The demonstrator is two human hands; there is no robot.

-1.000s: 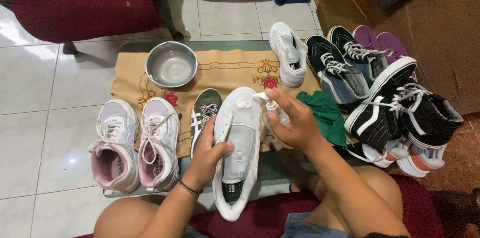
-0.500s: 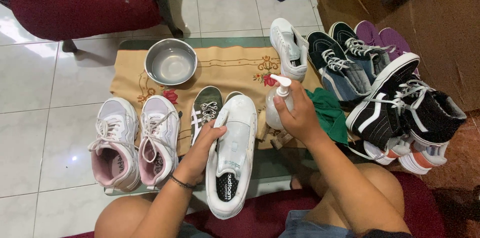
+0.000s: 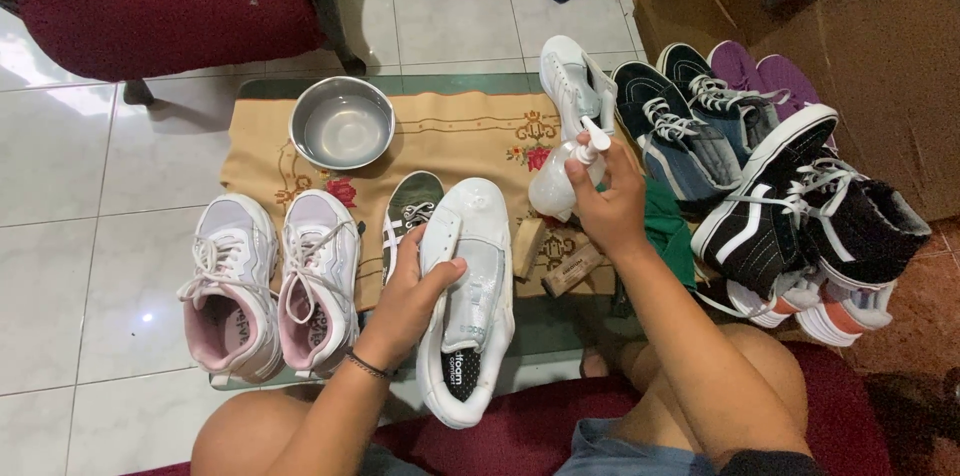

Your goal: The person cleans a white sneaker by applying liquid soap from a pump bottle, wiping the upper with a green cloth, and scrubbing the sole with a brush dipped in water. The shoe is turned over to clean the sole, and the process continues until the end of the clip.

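A steel bowl (image 3: pixel 341 123) is sitting on the embroidered cloth (image 3: pixel 455 136), pink-lined sneakers (image 3: pixel 268 281) are lying left, black high-tops (image 3: pixel 800 221) are piling right.

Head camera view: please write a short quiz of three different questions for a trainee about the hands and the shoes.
1. True or false: the left hand holds the white sneaker.
2. What does the right hand hold? A) brush B) pump bottle C) cloth
3. Which container stands on the beige embroidered mat?

Key: 1 true. 2 B. 3 the steel bowl.
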